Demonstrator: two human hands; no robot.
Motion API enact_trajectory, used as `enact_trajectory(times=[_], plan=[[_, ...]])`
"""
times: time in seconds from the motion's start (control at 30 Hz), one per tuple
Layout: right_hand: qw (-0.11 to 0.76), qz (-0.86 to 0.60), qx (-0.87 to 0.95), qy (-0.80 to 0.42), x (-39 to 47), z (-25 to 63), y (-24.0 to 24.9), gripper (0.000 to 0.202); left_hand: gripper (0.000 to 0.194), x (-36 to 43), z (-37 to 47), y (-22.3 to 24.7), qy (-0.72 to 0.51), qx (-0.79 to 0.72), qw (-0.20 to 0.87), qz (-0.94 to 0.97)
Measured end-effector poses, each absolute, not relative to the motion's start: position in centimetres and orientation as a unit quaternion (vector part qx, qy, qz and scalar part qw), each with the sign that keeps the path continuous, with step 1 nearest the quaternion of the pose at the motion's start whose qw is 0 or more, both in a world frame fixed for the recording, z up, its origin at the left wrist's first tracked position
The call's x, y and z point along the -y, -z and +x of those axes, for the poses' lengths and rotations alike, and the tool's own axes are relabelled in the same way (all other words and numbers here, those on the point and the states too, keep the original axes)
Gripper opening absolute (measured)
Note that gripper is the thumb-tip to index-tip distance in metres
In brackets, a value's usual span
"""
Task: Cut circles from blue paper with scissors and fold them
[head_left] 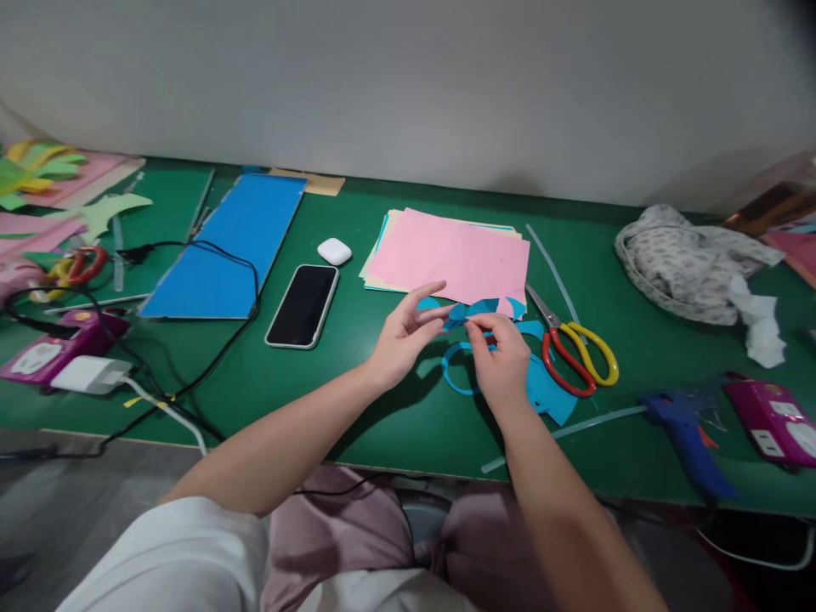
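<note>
My right hand [501,353] pinches a blue paper cutout [481,308] with curved, petal-like parts between thumb and fingertips. Beside it my left hand [405,340] has its fingers stretched and apart, with the tips close to the cutout's left end; whether they touch it I cannot tell. Under and around my right hand lie blue paper scraps [552,391], among them a thin curved strip [448,374]. Scissors [567,340] with one red and one yellow handle rest to the right. Behind the hands is a stack of coloured paper [456,255], pink on top.
To the left lie a phone [303,306], a white earbud case [335,252], a blue board [229,246] and a purple power strip [70,340] with trailing cables. On the right are a blue glue gun [688,442], another purple power strip [774,416] and a patterned cloth bundle [682,263].
</note>
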State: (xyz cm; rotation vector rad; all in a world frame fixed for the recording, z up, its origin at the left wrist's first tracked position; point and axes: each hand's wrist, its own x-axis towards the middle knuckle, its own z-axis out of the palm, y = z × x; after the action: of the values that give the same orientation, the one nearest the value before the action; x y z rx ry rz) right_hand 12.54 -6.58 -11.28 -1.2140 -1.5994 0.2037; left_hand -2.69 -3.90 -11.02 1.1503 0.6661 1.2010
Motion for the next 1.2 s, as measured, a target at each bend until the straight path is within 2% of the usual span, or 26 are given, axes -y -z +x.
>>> enact_trajectory(times=[0.17,0.3,0.5,0.73,1.2], plan=[[0.516,-0.523,0.674,-0.079,6.6,12.5,11.3,0.014,0.053,4.3,-2.5,10.9,-0.511,-0.278,0.643,0.497],[0.523,-0.554,0.647,-0.029,6.6,12.7,11.4,0.017,0.062,4.2,-2.5,10.3,-0.489,-0.311,0.705,0.409],[0.484,-0.559,0.671,0.042,6.6,12.9,11.6,0.017,0.068,3.7,-2.5,9.7,-0.442,-0.299,0.786,0.311],[0.472,-0.556,0.679,0.085,6.8,12.9,11.6,0.015,0.061,3.9,-2.5,9.4,-0.426,-0.291,0.816,0.262],[0.444,-0.572,0.689,0.037,6.4,12.8,11.7,0.021,0.059,3.7,-2.6,10.0,-0.423,-0.292,0.798,0.314]])
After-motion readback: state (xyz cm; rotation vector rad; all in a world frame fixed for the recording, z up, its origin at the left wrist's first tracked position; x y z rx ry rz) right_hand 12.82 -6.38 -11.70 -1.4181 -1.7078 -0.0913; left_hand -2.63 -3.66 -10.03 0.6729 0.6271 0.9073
